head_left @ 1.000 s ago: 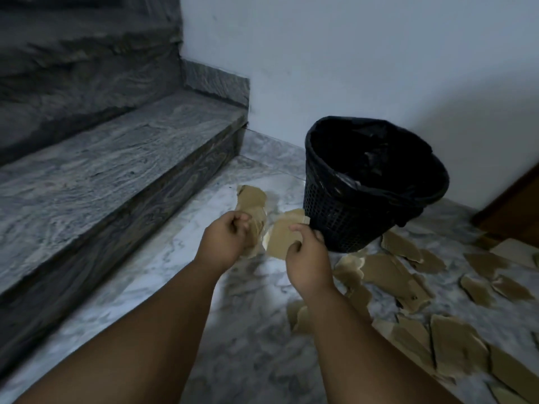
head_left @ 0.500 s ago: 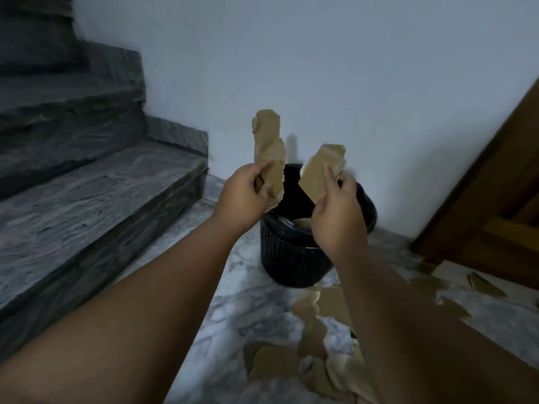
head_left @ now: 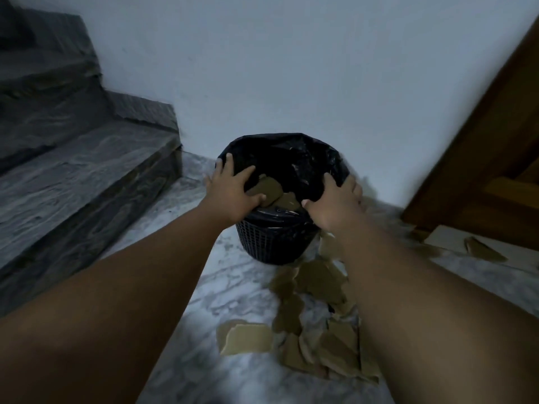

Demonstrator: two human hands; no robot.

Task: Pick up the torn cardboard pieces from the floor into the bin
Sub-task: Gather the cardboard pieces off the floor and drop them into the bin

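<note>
The left hand spreads over the left rim of the black mesh bin, fingers splayed and holding nothing. The right hand, slightly blurred, is splayed the same way over the right rim. Brown cardboard pieces lie inside the bin between them. More torn pieces litter the marble floor just in front of the bin.

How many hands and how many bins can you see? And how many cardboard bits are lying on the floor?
Hands: 2, the left hand and the right hand, both at the bin's top.
Bins: 1, the black bin.
Floor: the cardboard pieces overlap in a pile, so they cannot be counted exactly and are left out.
Total: 3
</note>
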